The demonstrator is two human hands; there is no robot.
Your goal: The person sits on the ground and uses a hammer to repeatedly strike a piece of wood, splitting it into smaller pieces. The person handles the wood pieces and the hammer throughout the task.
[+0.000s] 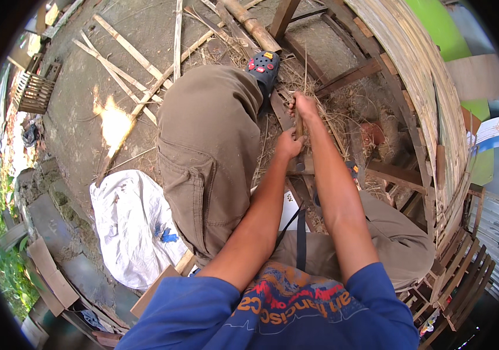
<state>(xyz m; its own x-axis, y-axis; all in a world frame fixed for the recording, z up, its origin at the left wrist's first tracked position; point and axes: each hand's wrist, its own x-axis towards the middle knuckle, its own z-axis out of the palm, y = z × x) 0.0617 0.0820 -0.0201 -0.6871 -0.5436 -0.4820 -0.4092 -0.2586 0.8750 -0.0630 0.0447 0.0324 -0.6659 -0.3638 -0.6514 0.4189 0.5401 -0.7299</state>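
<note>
I have a narrow wooden strip point(299, 125) in view beyond the lap, right of the raised knee point(208, 116); the left hand point(289, 144) is curled closed around its nearer part, and the right hand point(305, 107) grips it farther out, though I cannot tell where every finger sits; a dark clog point(263, 67) stands just beside, with dry straw point(334, 129) scattered around; farther left I see pale split poles point(127, 46) and, nearer me, a white sack point(130, 227).
</note>
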